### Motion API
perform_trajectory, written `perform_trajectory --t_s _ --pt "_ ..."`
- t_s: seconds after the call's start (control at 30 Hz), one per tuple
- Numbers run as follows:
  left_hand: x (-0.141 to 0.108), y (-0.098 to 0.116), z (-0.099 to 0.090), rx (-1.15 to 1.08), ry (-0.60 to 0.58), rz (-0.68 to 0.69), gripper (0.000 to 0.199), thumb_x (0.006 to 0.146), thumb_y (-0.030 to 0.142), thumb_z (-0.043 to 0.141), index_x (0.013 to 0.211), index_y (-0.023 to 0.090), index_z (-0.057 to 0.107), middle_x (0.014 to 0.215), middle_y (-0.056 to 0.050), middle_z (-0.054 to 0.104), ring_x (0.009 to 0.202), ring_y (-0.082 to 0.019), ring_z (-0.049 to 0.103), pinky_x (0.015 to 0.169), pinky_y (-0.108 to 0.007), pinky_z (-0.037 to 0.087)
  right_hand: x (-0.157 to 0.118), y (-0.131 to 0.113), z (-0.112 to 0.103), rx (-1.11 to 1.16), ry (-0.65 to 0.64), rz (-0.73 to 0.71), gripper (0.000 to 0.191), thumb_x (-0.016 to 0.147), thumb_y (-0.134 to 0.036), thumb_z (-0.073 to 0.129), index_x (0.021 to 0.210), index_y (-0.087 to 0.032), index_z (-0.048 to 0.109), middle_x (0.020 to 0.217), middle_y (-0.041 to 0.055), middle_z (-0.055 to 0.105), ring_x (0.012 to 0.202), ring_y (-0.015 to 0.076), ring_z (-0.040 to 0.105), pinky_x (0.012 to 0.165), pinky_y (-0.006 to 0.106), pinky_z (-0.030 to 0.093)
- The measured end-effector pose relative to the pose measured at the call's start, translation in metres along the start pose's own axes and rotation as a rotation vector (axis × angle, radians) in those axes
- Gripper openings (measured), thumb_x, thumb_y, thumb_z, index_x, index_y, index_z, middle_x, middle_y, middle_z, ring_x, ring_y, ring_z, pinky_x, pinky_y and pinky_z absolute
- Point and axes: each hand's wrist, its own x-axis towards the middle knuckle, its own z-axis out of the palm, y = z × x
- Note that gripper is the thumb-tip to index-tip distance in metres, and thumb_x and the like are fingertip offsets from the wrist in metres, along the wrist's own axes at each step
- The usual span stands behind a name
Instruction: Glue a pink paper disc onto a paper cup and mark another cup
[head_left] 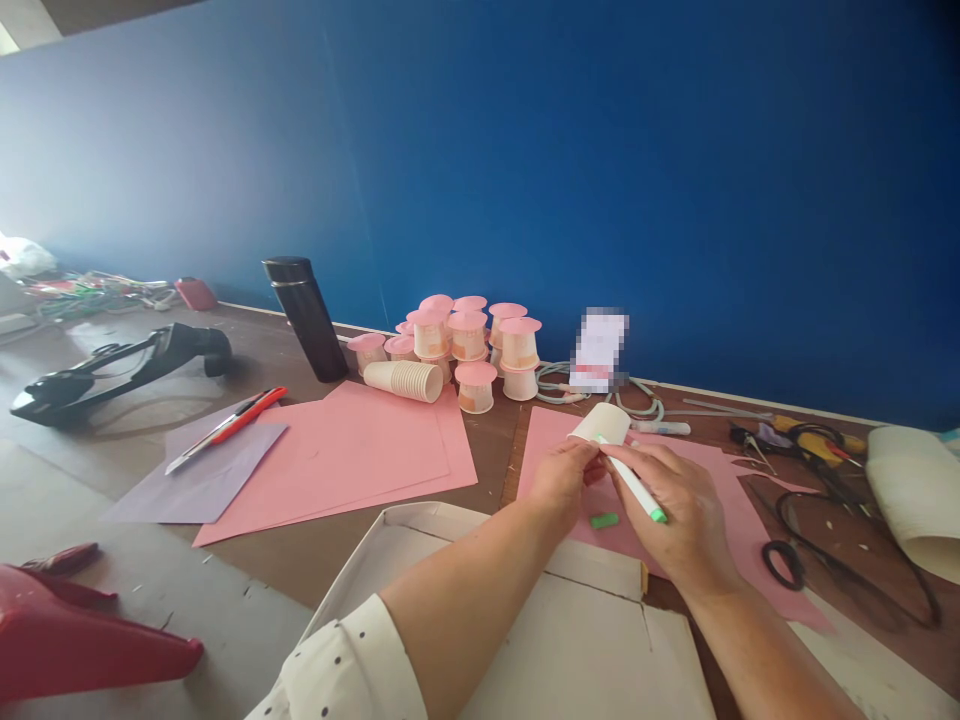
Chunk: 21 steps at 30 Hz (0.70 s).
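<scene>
Over the right-hand pink paper (544, 445), my left hand (559, 480) is closed on a white paper cup (606, 424), which stands upside down or tilted; which of these I cannot tell. My right hand (675, 505) grips a white marker pen (634, 482) with a green end, its tip touching or close to the cup's side. A green pen cap (604, 520) lies on the pink paper just below my hands. Behind, several paper cups with pink round tops (469, 335) are stacked against the blue wall, and a nested row of plain cups (405, 381) lies on its side before them.
A black flask (305, 320), a red box cutter (232, 425), purple paper (232, 475) and more pink sheets (352, 445) occupy the left. A phone (598, 350) leans at the wall. Cables and scissors (784, 565) lie right. White cardboard (600, 650) is nearest me.
</scene>
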Motion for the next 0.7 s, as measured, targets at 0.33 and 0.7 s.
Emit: perform_trajectory --t_s 0.33,0.7 --pt "-0.004 0.008 0.006 -0.03 0.053 -0.024 0.02 0.064 0.026 0.075 0.069 0.012 0.062 0.069 -0.004 0.059 0.067 -0.011 0.057 0.073 -0.026 0.046 0.005 -0.012 -0.002 0.079 0.151 0.259 0.023 0.085 -0.038 0.058 0.096 -0.022 0.071 0.098 0.0056 0.071 0.093 0.0222 0.065 0.085 0.036 0.049" --pt "-0.005 0.007 0.006 0.048 0.016 -0.058 0.026 0.065 0.031 0.078 0.071 0.011 0.063 0.069 -0.005 0.06 0.066 -0.012 0.057 0.077 -0.028 0.047 0.009 -0.011 -0.007 0.165 0.158 0.615 0.033 0.079 -0.049 0.06 0.093 -0.022 0.072 0.095 0.0048 0.072 0.085 0.0222 0.066 0.073 0.032 0.048"
